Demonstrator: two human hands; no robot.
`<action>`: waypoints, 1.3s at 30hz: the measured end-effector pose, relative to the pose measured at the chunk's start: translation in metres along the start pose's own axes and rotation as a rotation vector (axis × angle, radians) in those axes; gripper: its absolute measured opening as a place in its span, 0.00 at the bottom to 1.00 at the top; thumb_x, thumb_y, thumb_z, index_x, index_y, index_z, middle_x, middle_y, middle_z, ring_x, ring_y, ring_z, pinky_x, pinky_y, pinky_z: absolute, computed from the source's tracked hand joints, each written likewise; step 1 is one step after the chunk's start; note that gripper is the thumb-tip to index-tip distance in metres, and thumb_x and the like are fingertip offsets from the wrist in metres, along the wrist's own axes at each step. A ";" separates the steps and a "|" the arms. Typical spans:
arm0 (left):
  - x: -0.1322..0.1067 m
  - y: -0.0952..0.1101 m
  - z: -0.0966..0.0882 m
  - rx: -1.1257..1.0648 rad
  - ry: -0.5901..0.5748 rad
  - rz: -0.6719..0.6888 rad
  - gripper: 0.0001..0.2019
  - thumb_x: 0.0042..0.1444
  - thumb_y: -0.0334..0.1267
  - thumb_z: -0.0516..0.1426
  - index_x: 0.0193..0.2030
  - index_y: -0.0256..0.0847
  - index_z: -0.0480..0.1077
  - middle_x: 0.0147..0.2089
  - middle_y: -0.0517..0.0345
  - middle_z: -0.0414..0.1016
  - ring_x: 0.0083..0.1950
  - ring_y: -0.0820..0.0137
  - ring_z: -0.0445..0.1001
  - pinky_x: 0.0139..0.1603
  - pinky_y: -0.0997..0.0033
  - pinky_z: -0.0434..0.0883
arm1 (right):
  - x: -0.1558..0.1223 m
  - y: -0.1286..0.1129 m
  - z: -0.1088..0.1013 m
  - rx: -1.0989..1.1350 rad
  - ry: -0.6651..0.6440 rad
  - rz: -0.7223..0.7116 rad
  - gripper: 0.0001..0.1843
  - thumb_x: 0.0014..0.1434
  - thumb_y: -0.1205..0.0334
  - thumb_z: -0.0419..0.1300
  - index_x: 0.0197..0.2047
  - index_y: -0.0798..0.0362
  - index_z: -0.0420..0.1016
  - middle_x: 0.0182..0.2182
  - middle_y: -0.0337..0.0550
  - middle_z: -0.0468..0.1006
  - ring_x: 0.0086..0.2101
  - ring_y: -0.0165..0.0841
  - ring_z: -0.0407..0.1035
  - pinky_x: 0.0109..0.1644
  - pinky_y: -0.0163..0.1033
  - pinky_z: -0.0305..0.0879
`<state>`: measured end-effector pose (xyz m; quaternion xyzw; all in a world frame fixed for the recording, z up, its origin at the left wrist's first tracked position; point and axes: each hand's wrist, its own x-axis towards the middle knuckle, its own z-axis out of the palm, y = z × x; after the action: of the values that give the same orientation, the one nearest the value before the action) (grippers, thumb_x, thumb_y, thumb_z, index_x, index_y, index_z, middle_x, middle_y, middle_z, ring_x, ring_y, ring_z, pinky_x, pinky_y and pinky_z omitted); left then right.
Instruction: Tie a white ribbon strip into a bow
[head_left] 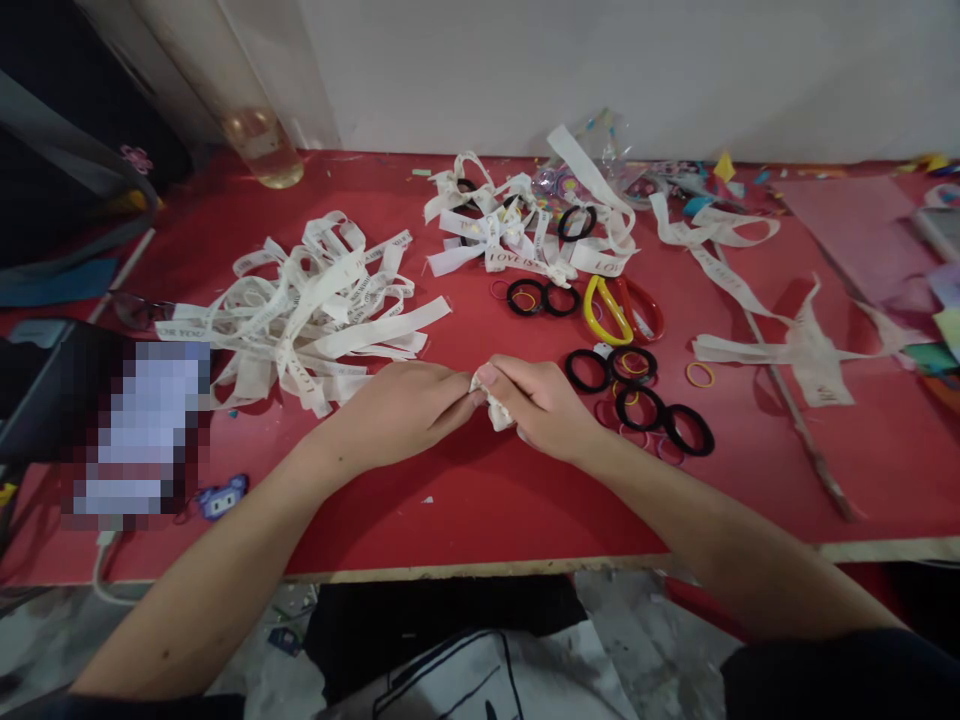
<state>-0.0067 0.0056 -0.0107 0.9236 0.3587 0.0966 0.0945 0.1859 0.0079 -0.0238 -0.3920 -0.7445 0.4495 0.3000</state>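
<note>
My left hand point(405, 408) and my right hand point(541, 402) meet at the middle of the red table point(480, 500), both closed on a small folded piece of white ribbon point(495, 408). Only a crumpled bit of it shows between the fingers. To the left lies a pile of cut white printed ribbon strips point(307, 310). Several black hair ties point(637, 395) lie just right of my right hand, with thin coloured elastic rings among them.
A second heap of white ribbon pieces point(517, 225) sits further back. Yellow-and-red handled scissors point(619, 310) lie behind the hair ties. A thin stick point(795, 420) runs along the right. A phone point(142, 420) rests at left, a clear bottle point(259, 140) at back left.
</note>
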 end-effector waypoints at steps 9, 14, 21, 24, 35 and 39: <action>0.001 0.000 0.000 0.017 0.029 0.015 0.18 0.68 0.40 0.43 0.34 0.36 0.69 0.29 0.57 0.72 0.29 0.70 0.69 0.30 0.69 0.58 | 0.000 0.001 0.000 -0.013 -0.001 -0.017 0.20 0.69 0.54 0.47 0.27 0.53 0.63 0.19 0.32 0.69 0.21 0.22 0.62 0.28 0.28 0.57; 0.000 0.000 -0.001 0.011 0.036 0.022 0.19 0.68 0.40 0.43 0.34 0.35 0.70 0.30 0.57 0.71 0.31 0.71 0.69 0.30 0.69 0.58 | 0.000 0.001 0.000 -0.024 -0.007 -0.015 0.20 0.69 0.54 0.47 0.26 0.53 0.62 0.19 0.32 0.69 0.21 0.22 0.62 0.28 0.29 0.57; 0.001 -0.001 -0.001 0.000 0.026 0.019 0.19 0.68 0.40 0.43 0.33 0.36 0.70 0.29 0.57 0.72 0.30 0.71 0.69 0.31 0.69 0.58 | 0.000 0.000 -0.001 -0.026 -0.004 -0.012 0.21 0.69 0.53 0.47 0.25 0.53 0.61 0.18 0.32 0.68 0.21 0.22 0.62 0.28 0.29 0.56; 0.001 0.000 -0.001 0.002 0.028 0.023 0.19 0.68 0.40 0.44 0.33 0.36 0.70 0.29 0.57 0.72 0.30 0.71 0.69 0.31 0.69 0.58 | 0.000 -0.001 -0.001 -0.026 -0.008 -0.007 0.21 0.69 0.54 0.47 0.25 0.53 0.62 0.18 0.33 0.68 0.21 0.22 0.63 0.28 0.29 0.57; 0.000 -0.001 0.000 0.010 0.045 0.032 0.19 0.68 0.40 0.44 0.33 0.36 0.70 0.29 0.57 0.72 0.30 0.71 0.70 0.30 0.69 0.59 | 0.000 0.000 -0.001 -0.024 -0.013 -0.005 0.21 0.69 0.54 0.47 0.26 0.53 0.62 0.19 0.32 0.69 0.21 0.22 0.63 0.29 0.29 0.58; 0.001 0.000 -0.001 0.018 0.041 0.028 0.19 0.68 0.40 0.43 0.33 0.36 0.70 0.29 0.57 0.72 0.29 0.71 0.70 0.30 0.69 0.59 | -0.001 -0.001 -0.001 -0.026 -0.016 -0.009 0.21 0.69 0.54 0.47 0.26 0.53 0.62 0.19 0.32 0.69 0.21 0.22 0.63 0.29 0.29 0.58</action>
<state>-0.0064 0.0060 -0.0099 0.9272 0.3484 0.1134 0.0773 0.1865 0.0074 -0.0230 -0.3889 -0.7543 0.4417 0.2911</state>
